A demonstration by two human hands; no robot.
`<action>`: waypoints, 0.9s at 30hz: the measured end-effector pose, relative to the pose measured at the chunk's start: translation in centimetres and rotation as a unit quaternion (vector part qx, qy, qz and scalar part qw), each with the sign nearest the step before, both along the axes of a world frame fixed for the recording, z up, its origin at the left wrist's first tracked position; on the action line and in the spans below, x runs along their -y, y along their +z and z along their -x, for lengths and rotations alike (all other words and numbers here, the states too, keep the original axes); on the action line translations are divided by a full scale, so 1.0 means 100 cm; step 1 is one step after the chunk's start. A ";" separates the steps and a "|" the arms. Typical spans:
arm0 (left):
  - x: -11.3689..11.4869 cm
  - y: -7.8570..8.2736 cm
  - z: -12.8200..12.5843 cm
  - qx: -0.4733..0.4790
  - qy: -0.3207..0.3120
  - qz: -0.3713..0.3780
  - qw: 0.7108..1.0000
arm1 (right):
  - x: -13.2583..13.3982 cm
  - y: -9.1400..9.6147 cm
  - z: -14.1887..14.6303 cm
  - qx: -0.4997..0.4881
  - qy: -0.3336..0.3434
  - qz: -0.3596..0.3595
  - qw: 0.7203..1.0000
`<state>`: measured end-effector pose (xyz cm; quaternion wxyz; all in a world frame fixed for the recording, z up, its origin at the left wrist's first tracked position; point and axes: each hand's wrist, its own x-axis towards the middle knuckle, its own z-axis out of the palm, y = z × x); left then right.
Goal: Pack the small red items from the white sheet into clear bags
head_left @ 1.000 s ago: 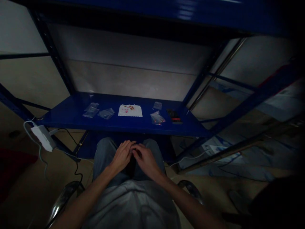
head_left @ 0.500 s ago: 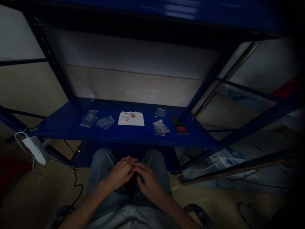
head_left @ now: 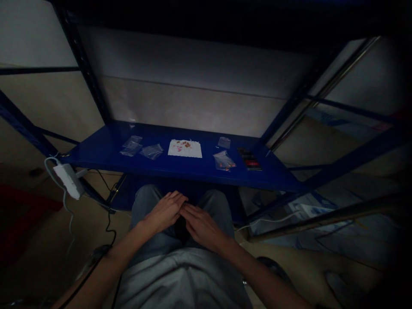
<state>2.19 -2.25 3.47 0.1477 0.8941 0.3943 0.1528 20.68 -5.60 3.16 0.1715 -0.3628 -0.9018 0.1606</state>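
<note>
My left hand (head_left: 168, 209) and my right hand (head_left: 200, 222) meet at the fingertips above my lap. Their fingers are bent and pressed together; what lies under them, if anything, is hidden in shadow. Past my knees, on a blue shelf (head_left: 180, 171), lies a white paper sheet (head_left: 193, 151) with several small brown capsule-like pieces (head_left: 186, 145) and pink pieces (head_left: 178, 148) on it. Right of the sheet is a clear zip bag (head_left: 224, 159) with small reddish pieces inside. Neither hand touches the shelf.
Clear plastic bags (head_left: 152, 151) (head_left: 131, 146) lie left of the sheet, and a small clear bag (head_left: 224, 142) behind right. A dark and red strip-like item (head_left: 250, 159) is near the right end. A white power strip (head_left: 69, 181) hangs at the left post. An upper shelf (head_left: 206, 43) overhangs.
The view has tilted and shifted, so the shelf and its things sit higher and further right. My hands stay together over my lap, with only slight movement of the fingers.
</note>
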 end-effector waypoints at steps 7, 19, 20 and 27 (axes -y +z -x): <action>0.002 -0.002 -0.010 -0.023 -0.062 -0.034 0.997 | 0.000 -0.001 -0.001 0.025 0.020 -0.016 0.999; -0.031 0.012 0.019 -0.005 0.075 -0.047 0.996 | -0.020 0.017 0.000 0.017 0.016 -0.101 0.995; -0.037 0.013 0.024 0.023 0.113 -0.047 0.992 | -0.034 0.025 -0.002 -0.006 -0.001 -0.120 0.993; -0.048 -0.003 0.029 0.093 0.177 -0.061 0.978 | -0.207 0.048 -0.017 -0.115 -0.234 -0.155 0.953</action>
